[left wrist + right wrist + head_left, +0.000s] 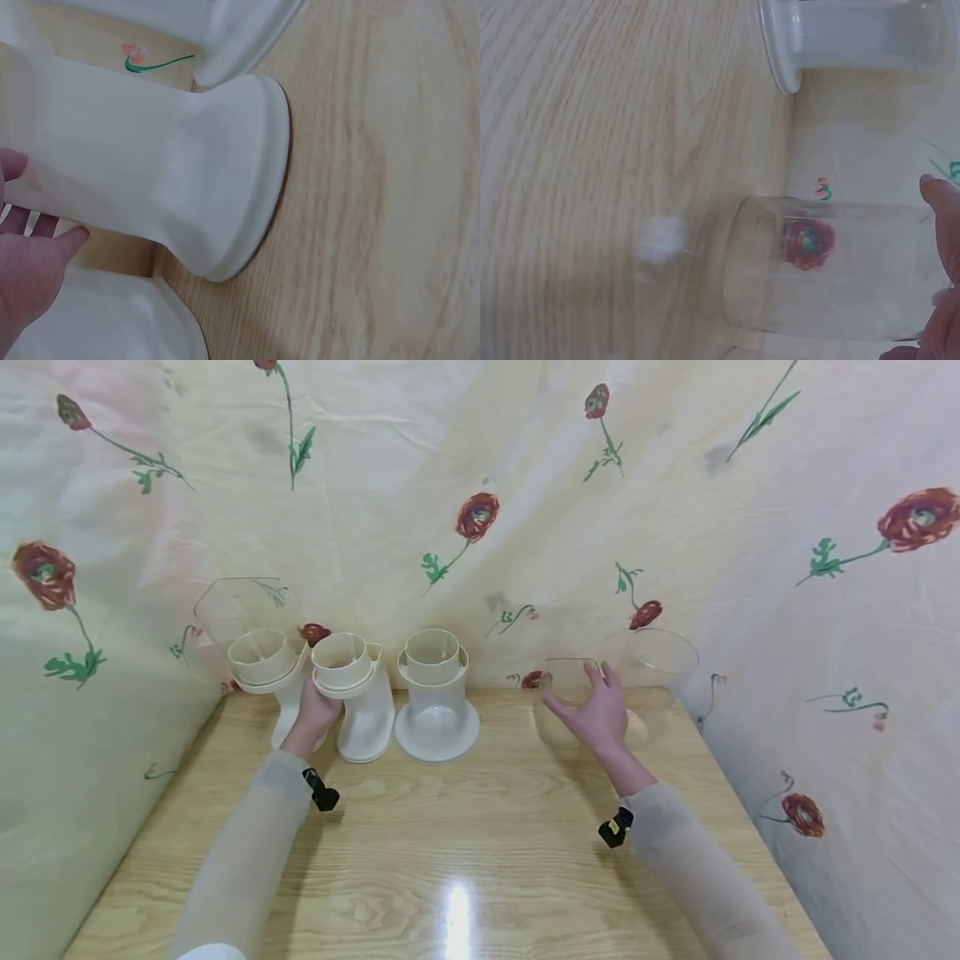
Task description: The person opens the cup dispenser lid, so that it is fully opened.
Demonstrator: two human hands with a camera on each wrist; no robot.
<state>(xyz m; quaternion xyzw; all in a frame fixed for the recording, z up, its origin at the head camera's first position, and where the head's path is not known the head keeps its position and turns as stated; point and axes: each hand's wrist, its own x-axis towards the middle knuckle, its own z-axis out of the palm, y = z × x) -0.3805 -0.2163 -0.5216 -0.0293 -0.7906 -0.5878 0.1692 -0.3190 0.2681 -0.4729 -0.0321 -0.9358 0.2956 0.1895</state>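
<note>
My left hand (pixel 318 706) grips the neck of the middle white stand (pixel 365 714), just under its ring-shaped top. In the left wrist view, one fingertip lies on the front of the column (pixel 90 127) while other fingers are at its side edge. The stand's base is down on the wooden table. At the right, my right hand (pixel 600 710) is spread over the top of a clear cylindrical container (pixel 555 727). Its thumb (pixel 937 191) is by the container's upper edge in the right wrist view, the fingers on the opposite side, partly out of frame.
Another white stand (pixel 262 672) is at the left, with a clear container (pixel 240 602) outlined above it. A third, round-based white stand (pixel 437 727) is right of the gripped one. Behind my right hand stands a second, taller clear container (pixel 663 656). Flower-printed cloth (pixel 390 527) hangs behind the table.
</note>
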